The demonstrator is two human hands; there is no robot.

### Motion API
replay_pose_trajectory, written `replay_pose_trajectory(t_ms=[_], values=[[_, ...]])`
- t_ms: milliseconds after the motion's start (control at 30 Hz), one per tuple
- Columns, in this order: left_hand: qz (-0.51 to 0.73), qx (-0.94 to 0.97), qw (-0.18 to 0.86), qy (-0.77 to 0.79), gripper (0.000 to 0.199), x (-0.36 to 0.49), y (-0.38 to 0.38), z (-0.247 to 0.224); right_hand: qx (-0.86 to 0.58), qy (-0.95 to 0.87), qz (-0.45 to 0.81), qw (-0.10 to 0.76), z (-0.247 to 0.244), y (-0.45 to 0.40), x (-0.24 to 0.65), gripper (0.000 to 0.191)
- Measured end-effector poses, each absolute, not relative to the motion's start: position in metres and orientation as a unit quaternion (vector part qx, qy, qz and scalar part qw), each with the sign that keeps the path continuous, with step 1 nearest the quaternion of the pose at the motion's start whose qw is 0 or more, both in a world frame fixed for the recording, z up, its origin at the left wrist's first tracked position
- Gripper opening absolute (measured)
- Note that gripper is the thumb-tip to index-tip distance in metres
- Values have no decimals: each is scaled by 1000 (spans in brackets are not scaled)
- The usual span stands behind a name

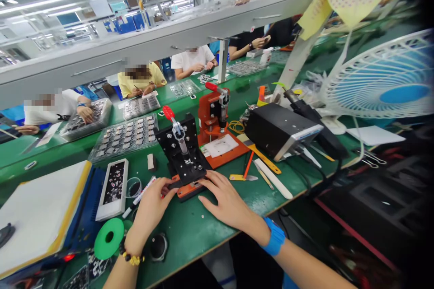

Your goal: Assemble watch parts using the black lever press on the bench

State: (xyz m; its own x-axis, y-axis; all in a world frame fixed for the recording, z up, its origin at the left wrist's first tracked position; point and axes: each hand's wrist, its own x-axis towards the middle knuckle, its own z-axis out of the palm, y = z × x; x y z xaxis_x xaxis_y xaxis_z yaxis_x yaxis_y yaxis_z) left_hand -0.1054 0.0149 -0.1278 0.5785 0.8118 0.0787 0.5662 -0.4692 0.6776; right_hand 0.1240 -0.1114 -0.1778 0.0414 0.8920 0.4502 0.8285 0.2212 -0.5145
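My left hand (pixel 151 210) reaches to the front of a black toggle press (pixel 179 158) with a red-tipped lever, and its fingers wrap a black handle (pixel 174 184) at the press's base. My right hand (pixel 227 198) lies spread on the green bench mat (pixel 203 230), with its fingertips against the orange slide plate (pixel 186 192) under the press. The part of the plate between my hands is partly hidden by my fingers. A white paint marker (pixel 144 191) lies just beyond my left hand.
An orange press (pixel 213 113) and a black bench unit (pixel 281 131) stand to the right, beside a white fan (pixel 379 76). Trays of small metal parts (pixel 124 137) line the bench. A green tape roll (pixel 109 238) lies at left. Co-workers sit across a grey shelf.
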Motion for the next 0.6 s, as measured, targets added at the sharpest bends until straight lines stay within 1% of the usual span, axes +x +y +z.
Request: replay_pose_trajectory(t_ms=[233, 367, 500, 600], values=[[204, 856, 281, 383, 27, -109, 16, -132, -622, -687, 35, 374, -179, -110, 125, 49], [199, 868, 276, 361, 32, -111, 18, -133, -625, -686, 44, 368, -178, -109, 124, 46], [195, 858, 277, 387, 36, -111, 20, -135, -622, -692, 62, 362, -177, -109, 123, 41], [195, 860, 272, 386, 39, -118, 22, -140, -629, -687, 39, 361, -176, -111, 121, 41]])
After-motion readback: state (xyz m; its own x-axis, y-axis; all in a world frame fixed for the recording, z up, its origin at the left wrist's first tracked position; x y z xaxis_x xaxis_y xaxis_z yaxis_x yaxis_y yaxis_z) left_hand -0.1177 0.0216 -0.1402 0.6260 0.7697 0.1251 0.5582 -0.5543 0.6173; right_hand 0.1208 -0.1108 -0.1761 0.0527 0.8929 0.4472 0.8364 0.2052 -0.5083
